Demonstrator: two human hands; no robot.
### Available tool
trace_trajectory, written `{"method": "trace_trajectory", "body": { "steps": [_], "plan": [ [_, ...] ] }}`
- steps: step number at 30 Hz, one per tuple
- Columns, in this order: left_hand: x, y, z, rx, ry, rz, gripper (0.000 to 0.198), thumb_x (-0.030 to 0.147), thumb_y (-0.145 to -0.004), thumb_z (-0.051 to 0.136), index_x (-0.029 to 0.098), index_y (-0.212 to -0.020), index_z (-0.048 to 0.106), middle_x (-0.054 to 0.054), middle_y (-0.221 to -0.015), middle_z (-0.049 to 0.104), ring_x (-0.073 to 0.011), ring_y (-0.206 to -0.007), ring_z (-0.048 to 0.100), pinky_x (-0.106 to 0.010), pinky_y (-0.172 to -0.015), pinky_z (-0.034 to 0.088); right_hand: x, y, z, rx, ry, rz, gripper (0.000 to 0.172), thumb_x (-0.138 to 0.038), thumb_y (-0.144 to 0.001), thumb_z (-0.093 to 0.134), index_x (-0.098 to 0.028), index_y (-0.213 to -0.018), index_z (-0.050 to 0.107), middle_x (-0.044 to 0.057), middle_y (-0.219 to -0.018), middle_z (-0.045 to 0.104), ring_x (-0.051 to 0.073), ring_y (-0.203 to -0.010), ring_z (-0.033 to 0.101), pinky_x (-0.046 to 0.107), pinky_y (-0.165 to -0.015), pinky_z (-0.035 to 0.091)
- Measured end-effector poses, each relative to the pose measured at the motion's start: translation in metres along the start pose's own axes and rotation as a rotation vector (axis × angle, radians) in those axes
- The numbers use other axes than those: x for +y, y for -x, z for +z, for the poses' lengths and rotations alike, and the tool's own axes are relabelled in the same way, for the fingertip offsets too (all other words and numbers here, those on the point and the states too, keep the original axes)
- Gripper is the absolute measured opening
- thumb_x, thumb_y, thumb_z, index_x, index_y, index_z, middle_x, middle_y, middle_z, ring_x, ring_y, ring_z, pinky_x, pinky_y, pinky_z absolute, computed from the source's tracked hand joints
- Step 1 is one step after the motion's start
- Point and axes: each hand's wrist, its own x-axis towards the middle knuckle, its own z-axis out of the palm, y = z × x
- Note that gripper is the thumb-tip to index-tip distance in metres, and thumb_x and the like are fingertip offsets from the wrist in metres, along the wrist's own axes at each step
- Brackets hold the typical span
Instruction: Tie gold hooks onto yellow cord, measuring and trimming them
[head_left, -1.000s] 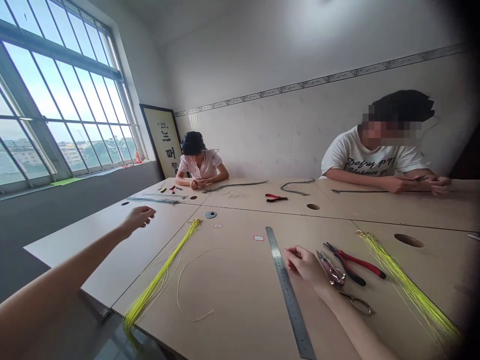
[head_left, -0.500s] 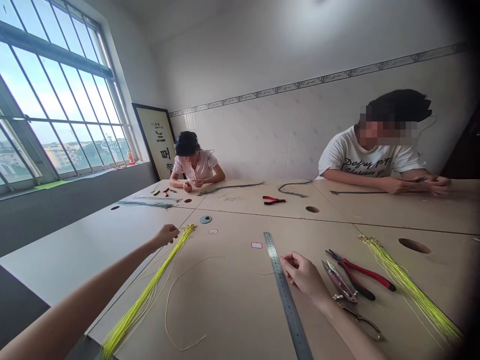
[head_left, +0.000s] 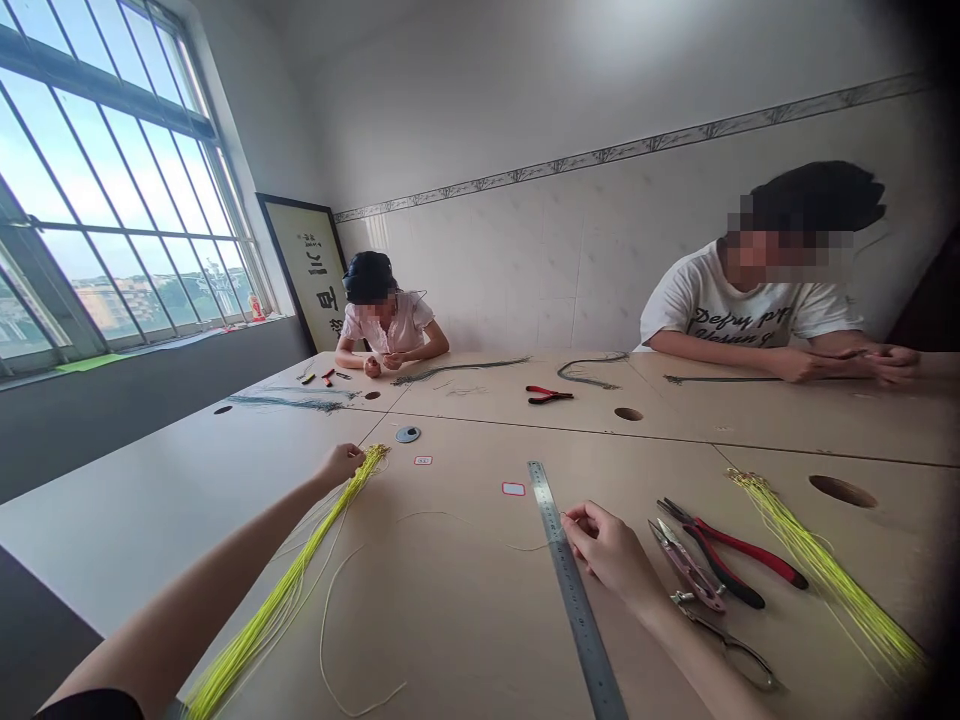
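Observation:
A bundle of bright yellow cords point(head_left: 281, 590) lies slantwise across the left half of the table. My left hand point(head_left: 343, 465) is at its far end, beside the knotted tips, with fingers curled closed; whatever they grip is hidden. My right hand point(head_left: 611, 550) pinches the end of a thin pale cord point(head_left: 531, 548), which trails left over a steel ruler point(head_left: 574, 590). The hand rests at the ruler's right edge. Between my hands, a pale cord point(head_left: 324, 620) curves loosely on the tabletop.
Right of my hand lie red-handled pliers point(head_left: 739, 555), thread snips point(head_left: 686, 565), another metal tool point(head_left: 731, 640) and a second yellow cord bundle point(head_left: 832, 570). Table holes point(head_left: 841, 490) and a grey round cap point(head_left: 408, 434) are nearby. Two people point(head_left: 394, 325) work across the table.
My left hand has shifted slightly right and closer against the yellow bundle's end. The loose pale cord has moved a little to the left. My right hand holds its place.

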Motion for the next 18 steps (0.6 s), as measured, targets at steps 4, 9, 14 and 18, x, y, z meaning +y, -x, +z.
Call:
{"method": "trace_trajectory", "body": {
  "steps": [4,9,14,18],
  "plan": [
    [0.005,-0.009,0.006,0.008,-0.002,0.007,0.029,0.031,-0.088,0.053,0.013,-0.111,0.055,-0.008,-0.108,0.059,-0.0193,-0.091,0.06,-0.039,-0.076,0.052,-0.004,0.002,-0.001,-0.006,0.009,0.009,0.02,-0.041,-0.07,0.05,-0.022,-0.066,0.051,-0.004,-0.048,0.048,0.012,-0.042,0.045,0.021,-0.037,0.036],
    [0.01,-0.021,0.013,0.011,-0.016,0.018,0.028,0.03,-0.088,0.053,0.013,-0.11,0.055,-0.008,-0.106,0.06,-0.0185,-0.088,0.061,-0.037,-0.074,0.053,-0.008,0.002,-0.002,-0.006,0.02,0.022,0.02,-0.042,-0.069,0.05,-0.022,-0.067,0.052,-0.004,-0.048,0.049,0.012,-0.041,0.044,0.022,-0.037,0.036],
    [0.01,-0.032,0.018,0.032,-0.026,0.042,0.028,0.03,-0.088,0.053,0.014,-0.111,0.055,-0.008,-0.109,0.059,-0.0193,-0.091,0.06,-0.038,-0.076,0.053,-0.009,0.001,-0.001,-0.01,0.015,0.025,0.021,-0.043,-0.069,0.049,-0.022,-0.066,0.052,-0.004,-0.047,0.048,0.012,-0.039,0.043,0.022,-0.037,0.035],
    [0.007,-0.039,0.021,0.062,-0.034,0.057,0.028,0.029,-0.088,0.053,0.014,-0.112,0.055,-0.008,-0.109,0.059,-0.0192,-0.09,0.06,-0.038,-0.075,0.053,-0.009,0.001,-0.001,-0.004,0.02,0.026,0.022,-0.044,-0.068,0.05,-0.022,-0.066,0.052,-0.004,-0.047,0.049,0.011,-0.037,0.042,0.022,-0.036,0.033]
  ]
}}
